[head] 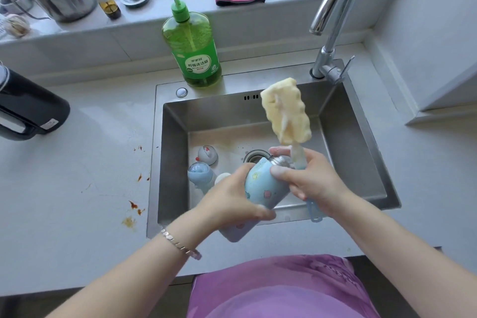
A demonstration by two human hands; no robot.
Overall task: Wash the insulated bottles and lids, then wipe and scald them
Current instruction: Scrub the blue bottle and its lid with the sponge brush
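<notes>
While held tilted above the near part of the stainless steel sink (361, 152), the pale blue insulated bottle with small cartoon prints (260, 188) had its bare steel threaded neck pointing far and right. The left hand (232, 199) was wrapped round the bottle's body. The right hand (309, 178) had its fingers closed round the translucent pale blue handle of a sponge brush, with its thumb pressed on the bottle's shoulder. The brush's ridged yellow sponge head (286, 111) stood outside the bottle, just above the neck.

The left hand covered the middle of the bottle, and only the base showed near that hand. Most of the brush handle was hidden in the right fist, apart from a loop at its near end. A white rounded item (222, 177) on the sink floor was half hidden behind the left hand and could not be identified. A black vessel (25, 108) on the left counter was cut off by the frame edge.

Count: one bottle in hand, one brush, and two lids on the sink floor, a grey-white domed lid with a red mark (207, 155) and a blue domed lid (198, 171). What lay beneath the blue lid was unclear.
</notes>
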